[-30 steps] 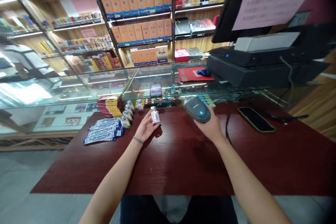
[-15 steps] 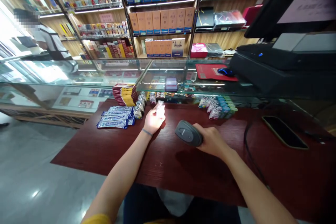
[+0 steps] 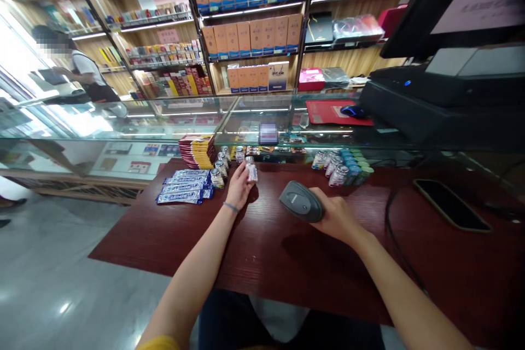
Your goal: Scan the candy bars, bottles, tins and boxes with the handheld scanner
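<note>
My left hand [image 3: 239, 186] is closed around a small white bottle [image 3: 251, 170] with a clear cap, just above the dark red-brown table. In my right hand [image 3: 334, 213] is a grey barcode scanner [image 3: 301, 200], gripped by its handle, its head toward the bottle. Left of the held bottle stand several similar small bottles [image 3: 217, 178] in a row, with one more bottle [image 3: 240, 154] behind. To the right, more small bottles [image 3: 338, 175] stand beside green-topped cylindrical packs [image 3: 363, 170].
Blue-and-white sachets [image 3: 180, 188] lie at the table's left, before a stack of red-and-yellow packs [image 3: 197, 151]. A phone [image 3: 451, 204] and the black cable [image 3: 396, 235] lie right. A glass counter [image 3: 246, 115] borders the back; a person [image 3: 88, 68] stands beyond it.
The bright light on the bottle and my left hand has gone out. My left hand has turned a little around the bottle. The scanner has shifted slightly right and up.
</note>
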{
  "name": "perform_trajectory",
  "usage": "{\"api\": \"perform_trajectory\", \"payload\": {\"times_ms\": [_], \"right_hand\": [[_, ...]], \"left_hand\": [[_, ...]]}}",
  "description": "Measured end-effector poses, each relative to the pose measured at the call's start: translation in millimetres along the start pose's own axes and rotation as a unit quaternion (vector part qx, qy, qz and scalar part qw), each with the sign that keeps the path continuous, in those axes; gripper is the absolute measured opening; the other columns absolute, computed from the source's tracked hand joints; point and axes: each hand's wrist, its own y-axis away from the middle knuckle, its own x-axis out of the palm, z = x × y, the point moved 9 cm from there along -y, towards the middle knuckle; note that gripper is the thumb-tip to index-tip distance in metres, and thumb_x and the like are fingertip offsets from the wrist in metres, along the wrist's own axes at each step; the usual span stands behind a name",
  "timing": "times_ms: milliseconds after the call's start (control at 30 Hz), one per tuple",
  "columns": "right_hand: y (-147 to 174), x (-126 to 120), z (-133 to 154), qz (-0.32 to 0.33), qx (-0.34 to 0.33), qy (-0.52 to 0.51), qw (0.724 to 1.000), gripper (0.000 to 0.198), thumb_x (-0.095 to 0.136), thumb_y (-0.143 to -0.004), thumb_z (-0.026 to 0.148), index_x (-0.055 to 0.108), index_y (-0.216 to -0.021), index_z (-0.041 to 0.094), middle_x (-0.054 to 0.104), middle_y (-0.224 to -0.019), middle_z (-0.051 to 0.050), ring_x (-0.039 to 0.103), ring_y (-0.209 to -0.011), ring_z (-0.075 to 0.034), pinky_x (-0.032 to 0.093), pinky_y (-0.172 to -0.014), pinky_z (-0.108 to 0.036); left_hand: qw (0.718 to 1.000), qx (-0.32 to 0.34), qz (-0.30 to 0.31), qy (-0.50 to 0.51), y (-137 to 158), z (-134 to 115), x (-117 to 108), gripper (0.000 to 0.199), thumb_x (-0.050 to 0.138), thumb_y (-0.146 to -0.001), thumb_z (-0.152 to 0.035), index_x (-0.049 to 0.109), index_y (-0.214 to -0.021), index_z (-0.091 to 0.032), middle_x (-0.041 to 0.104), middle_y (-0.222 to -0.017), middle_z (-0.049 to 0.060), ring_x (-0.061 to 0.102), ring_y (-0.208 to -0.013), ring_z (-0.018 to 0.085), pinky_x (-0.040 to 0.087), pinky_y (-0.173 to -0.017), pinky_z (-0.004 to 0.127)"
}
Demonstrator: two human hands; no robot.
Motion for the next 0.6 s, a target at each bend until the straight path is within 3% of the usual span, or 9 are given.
{"api": "perform_trajectory", "payload": {"times_ms": [100, 233, 333, 433, 600], "right_hand": [[0, -1, -5, -0.003, 0.006, -0.028, 1.000, 0.048, 0.067, -0.076, 0.027, 0.055, -0.122, 0.026, 0.079, -0.085, -0.003, 0.077, -0.071, -0.029, 0.047, -0.059, -0.028], [0, -3, -12, -0.005, 0.019, -0.045, 0.999, 0.045, 0.067, -0.077, 0.029, 0.056, -0.120, 0.026, 0.079, -0.085, -0.003, 0.077, -0.071, -0.028, 0.047, -0.059, -0.028], [1, -4, -14, -0.013, 0.020, -0.054, 0.998, 0.044, 0.067, -0.078, 0.031, 0.056, -0.120, 0.026, 0.078, -0.085, -0.003, 0.077, -0.072, -0.028, 0.047, -0.058, -0.028], [2, -3, -15, -0.020, 0.014, -0.059, 0.998, 0.043, 0.066, -0.079, 0.032, 0.056, -0.121, 0.026, 0.078, -0.086, -0.003, 0.077, -0.072, -0.027, 0.047, -0.059, -0.028], [4, 1, -17, -0.031, 0.004, -0.062, 0.998, 0.044, 0.065, -0.080, 0.033, 0.055, -0.122, 0.025, 0.078, -0.086, -0.004, 0.076, -0.071, -0.027, 0.047, -0.060, -0.029]], "left_hand": [[0.984, 0.105, -0.053, -0.134, -6, -17, -15, 0.064, 0.080, -0.079, -0.025, 0.056, -0.138, -0.023, 0.068, -0.126, 0.009, 0.067, -0.110, 0.020, 0.054, -0.094, 0.033], [0.904, 0.243, -0.118, -0.331, -5, -45, -22, 0.062, 0.077, -0.075, -0.015, 0.059, -0.133, -0.019, 0.063, -0.134, 0.013, 0.058, -0.128, 0.026, 0.041, -0.116, 0.041], [0.863, 0.273, -0.131, -0.403, -5, -53, -19, 0.055, 0.074, -0.076, -0.014, 0.061, -0.129, -0.019, 0.062, -0.133, 0.014, 0.056, -0.131, 0.029, 0.036, -0.120, 0.045], [0.861, 0.256, -0.135, -0.418, -9, -52, -15, 0.052, 0.071, -0.078, -0.013, 0.060, -0.129, -0.020, 0.062, -0.134, 0.014, 0.053, -0.134, 0.029, 0.033, -0.122, 0.047], [0.883, 0.227, -0.146, -0.384, -21, -49, -13, 0.057, 0.070, -0.077, -0.011, 0.056, -0.131, -0.022, 0.054, -0.147, 0.014, 0.040, -0.148, 0.030, 0.021, -0.128, 0.047]]}}
